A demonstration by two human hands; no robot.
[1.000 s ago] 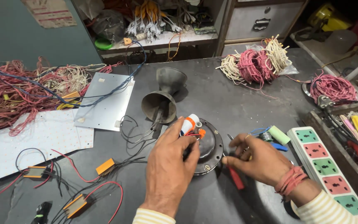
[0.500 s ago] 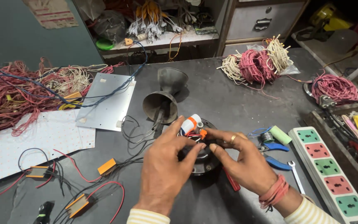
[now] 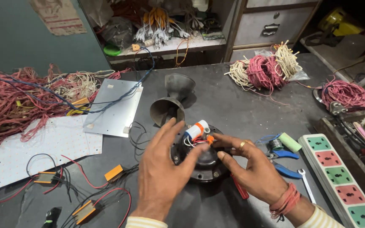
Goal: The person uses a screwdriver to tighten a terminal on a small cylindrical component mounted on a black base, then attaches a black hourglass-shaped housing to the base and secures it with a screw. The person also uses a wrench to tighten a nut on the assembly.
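Observation:
A round black motor housing (image 3: 205,162) lies on the dark workbench (image 3: 233,105) in front of me. On top of it sits a white cylindrical capacitor (image 3: 196,129) with an orange band and thin wires. My left hand (image 3: 161,173) rests on the housing's left side, fingers spread toward the capacitor. My right hand (image 3: 252,169) holds the housing's right side, its fingertips pinching the small orange connector (image 3: 210,139) by the capacitor. A red-handled tool (image 3: 240,191) lies partly under my right hand.
Two black funnel-shaped parts (image 3: 172,101) stand just behind the housing. White panels (image 3: 115,107) and tangled red wires (image 3: 13,105) lie left, orange drivers (image 3: 85,210) near the front. Wire bundles (image 3: 267,69) sit at the back right; blue pliers (image 3: 284,162), a spanner and a power strip (image 3: 339,177) lie right.
My right hand moved left from the tools onto the housing and now pinches the wires by the capacitor. My left hand stayed on the housing's left side.

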